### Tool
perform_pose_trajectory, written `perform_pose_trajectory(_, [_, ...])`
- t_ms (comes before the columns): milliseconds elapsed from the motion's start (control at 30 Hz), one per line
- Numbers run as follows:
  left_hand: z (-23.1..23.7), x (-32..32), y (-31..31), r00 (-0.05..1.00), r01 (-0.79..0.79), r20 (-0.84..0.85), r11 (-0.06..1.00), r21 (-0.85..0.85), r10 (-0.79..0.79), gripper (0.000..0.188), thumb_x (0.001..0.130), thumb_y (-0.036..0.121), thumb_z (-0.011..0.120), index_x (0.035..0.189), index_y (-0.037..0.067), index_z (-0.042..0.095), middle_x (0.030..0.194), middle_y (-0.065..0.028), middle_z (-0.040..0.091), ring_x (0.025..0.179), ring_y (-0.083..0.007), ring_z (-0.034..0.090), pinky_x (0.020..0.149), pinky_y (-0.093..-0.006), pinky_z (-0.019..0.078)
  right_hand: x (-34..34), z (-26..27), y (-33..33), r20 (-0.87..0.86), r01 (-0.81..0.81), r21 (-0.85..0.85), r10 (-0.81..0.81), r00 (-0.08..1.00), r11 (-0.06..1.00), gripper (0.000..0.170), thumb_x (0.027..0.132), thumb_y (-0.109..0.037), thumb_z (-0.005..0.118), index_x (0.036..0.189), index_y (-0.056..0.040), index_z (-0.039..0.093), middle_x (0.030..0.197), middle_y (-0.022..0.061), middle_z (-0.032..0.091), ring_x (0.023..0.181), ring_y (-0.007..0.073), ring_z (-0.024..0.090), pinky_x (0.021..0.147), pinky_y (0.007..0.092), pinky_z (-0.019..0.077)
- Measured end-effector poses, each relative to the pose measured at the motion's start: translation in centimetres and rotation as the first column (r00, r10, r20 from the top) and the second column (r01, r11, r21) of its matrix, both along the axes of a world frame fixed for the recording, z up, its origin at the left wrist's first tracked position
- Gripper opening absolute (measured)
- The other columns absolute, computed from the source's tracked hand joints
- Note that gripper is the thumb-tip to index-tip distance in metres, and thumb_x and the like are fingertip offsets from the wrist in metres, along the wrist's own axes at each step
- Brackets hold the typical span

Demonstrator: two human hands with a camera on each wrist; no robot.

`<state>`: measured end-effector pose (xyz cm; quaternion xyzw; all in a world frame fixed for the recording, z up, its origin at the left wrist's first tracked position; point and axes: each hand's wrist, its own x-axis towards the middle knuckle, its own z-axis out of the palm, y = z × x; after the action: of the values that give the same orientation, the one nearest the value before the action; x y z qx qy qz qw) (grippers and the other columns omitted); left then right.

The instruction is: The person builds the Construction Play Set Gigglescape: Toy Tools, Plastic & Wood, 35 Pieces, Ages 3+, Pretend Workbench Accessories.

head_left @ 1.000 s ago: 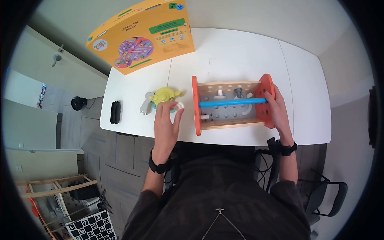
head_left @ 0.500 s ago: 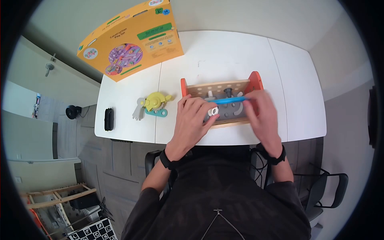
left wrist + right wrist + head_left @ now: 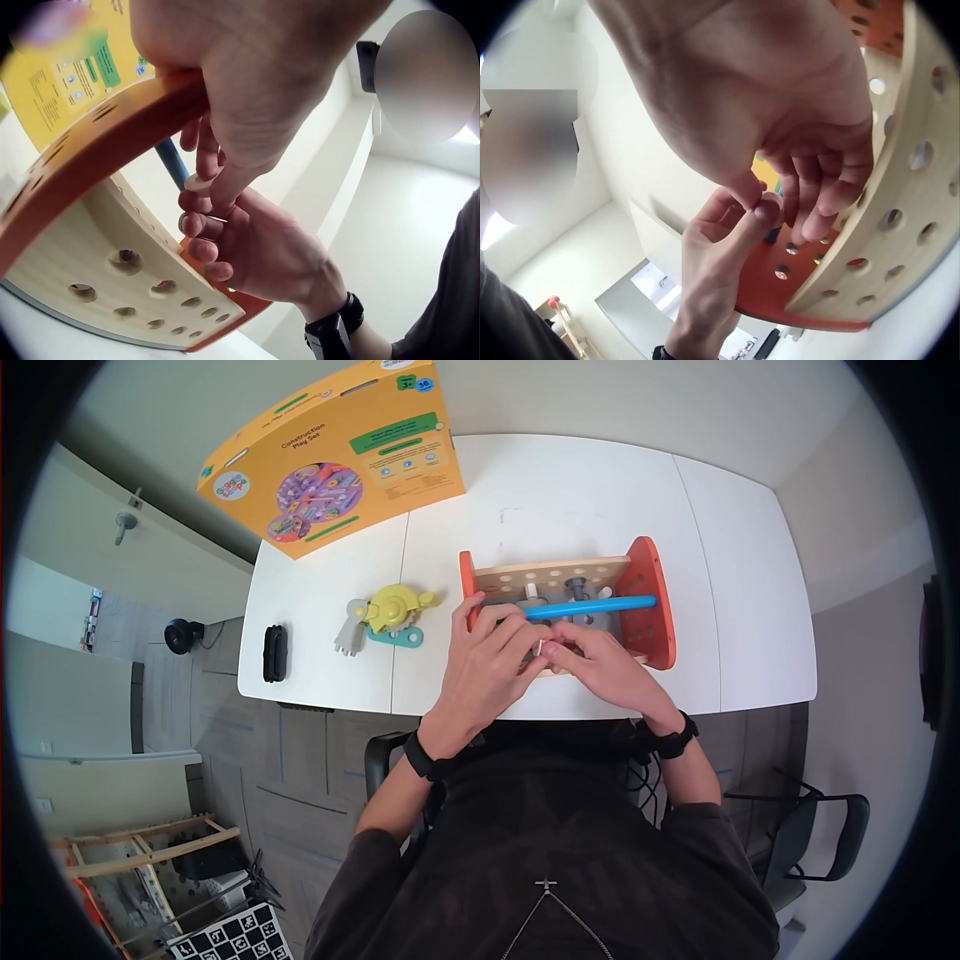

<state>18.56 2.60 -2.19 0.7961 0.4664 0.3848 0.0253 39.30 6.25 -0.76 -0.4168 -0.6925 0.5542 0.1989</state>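
Over the near side of a wooden toy toolbox [image 3: 650, 600], my two hands meet at a small white toy nut [image 3: 541, 647]. The left hand [image 3: 487, 665] pinches the nut [image 3: 774, 201] between thumb and fingers, its back passing over the box's left orange end panel. From the other side, the right hand [image 3: 615, 675] pinches the same nut with thumb and forefinger, its other fingers loosely curled. A blue bar [image 3: 600, 606] spans the box just beyond the fingers. Inside stand a white peg [image 3: 531, 591] and a grey bolt [image 3: 577, 588]; the hands hide the box's near left part.
To the left lie a yellow toy piece [image 3: 393, 608], a grey toy wrench [image 3: 349, 629] and a teal strip with holes [image 3: 402, 638]. A black case [image 3: 275, 653] lies near the left table edge. A large yellow carton [image 3: 390, 480] stands at the back left.
The left hand has carried the white nut rightward from beside the yellow piece to the toolbox. The right hand has left the right end panel and come in to the nut.
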Motion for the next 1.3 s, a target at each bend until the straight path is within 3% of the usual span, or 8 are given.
perform_pose_trajectory(200, [0.6,-0.6,-0.1,0.999,0.029,0.021,0.998,-0.049,-0.028,0.056,0.077,0.016,0.093,0.128,0.013,0.070,0.126,-0.0075,0.066,0.127,-0.0302,0.058,0.119,-0.0521,0.0374,0.0,-1.6,0.2,-0.115,0.013,-0.050,-0.019,0.993,0.999,0.030,0.111,-0.028,0.061,0.118,0.0003,0.065,0.100,0.0083,0.069,0.091,0.0173,0.062,0.083,0.0347,0.0504])
perform_pose_trajectory(300, [0.4,-1.3,-0.7,0.954,-0.033,0.291,0.992,-0.124,0.068,0.076,0.088,0.021,0.088,0.153,0.009,0.051,0.154,-0.0164,0.049,0.143,-0.0335,0.048,0.123,-0.0514,0.0339,-0.1,-1.4,0.2,-0.018,0.034,0.017,-0.034,0.999,0.999,0.029,0.110,-0.028,0.062,0.119,-0.0001,0.064,0.106,0.0101,0.068,0.095,0.0200,0.064,0.086,0.0360,0.0511])
perform_pose_trajectory(433, [-0.3,-3.1,-1.5,0.755,0.025,0.549,0.822,-0.569,0.357,0.077,0.103,0.030,0.074,0.162,0.002,0.032,0.161,-0.0220,0.037,0.145,-0.0350,0.045,0.114,-0.0475,0.0484,-0.7,-1.6,-0.3,0.078,0.029,0.122,-0.039,0.996,0.992,0.031,0.108,-0.029,0.064,0.117,0.0012,0.064,0.114,0.0144,0.068,0.100,0.0288,0.067,0.090,0.0406,0.0525])
perform_pose_trajectory(533, [-1.8,-4.6,-1.2,0.767,0.064,0.494,0.718,-0.693,0.409,0.080,0.111,0.045,0.058,0.166,-0.003,0.024,0.170,-0.0243,0.030,0.151,-0.0369,0.041,0.116,-0.0472,0.0473,-1.0,-1.5,-0.5,0.110,0.019,0.128,-0.033,0.993,0.992,0.032,0.107,-0.028,0.065,0.117,0.0018,0.064,0.117,0.0169,0.067,0.104,0.0342,0.067,0.091,0.0432,0.0528])
perform_pose_trajectory(733, [0.0,-3.7,-0.4,0.836,0.116,0.432,0.663,-0.740,0.337,0.085,0.111,0.050,0.055,0.168,-0.004,0.022,0.168,-0.0275,0.037,0.155,-0.0376,0.041,0.122,-0.0453,0.0402,-1.1,-1.9,-0.5,0.155,-0.019,0.190,-0.011,0.988,0.982,0.033,0.106,-0.027,0.065,0.122,0.0016,0.066,0.122,0.0191,0.066,0.110,0.0380,0.067,0.095,0.0463,0.0530])
perform_pose_trajectory(833, [-0.6,-3.5,-0.3,0.812,0.140,0.466,0.659,-0.739,0.351,0.070,0.114,0.041,0.048,0.167,0.000,0.027,0.153,-0.0233,0.051,0.141,-0.0306,0.051,0.118,-0.0407,0.0407,-1.1,-2.3,-0.1,0.225,-0.089,0.247,0.032,0.974,0.965,0.034,0.105,-0.026,0.068,0.125,0.0020,0.067,0.122,0.0179,0.067,0.109,0.0353,0.070,0.093,0.0446,0.0550])
perform_pose_trajectory(1000, [-0.8,-3.1,-0.7,0.794,0.109,0.471,0.673,-0.732,0.384,0.072,0.110,0.035,0.052,0.167,-0.001,0.027,0.157,-0.0289,0.051,0.144,-0.0377,0.055,0.118,-0.0420,0.0433,-1.7,-2.4,1.1,0.281,-0.147,0.298,0.061,0.958,0.943,0.030,0.105,-0.025,0.066,0.114,0.0027,0.072,0.106,0.0225,0.073,0.102,0.0409,0.071,0.090,0.0493,0.0547])
perform_pose_trajectory(1300, [-1.9,-1.8,-2.1,0.729,0.118,0.539,0.699,-0.705,0.422,0.068,0.109,0.026,0.052,0.168,0.000,0.028,0.153,-0.0268,0.055,0.128,-0.0354,0.065,0.108,-0.0404,0.0508,-3.4,-4.4,3.3,0.483,-0.338,0.105,0.250,0.839,0.935,0.029,0.103,-0.026,0.068,0.111,0.0018,0.074,0.094,0.0185,0.075,0.090,0.0339,0.073,0.084,0.0441,0.0560])
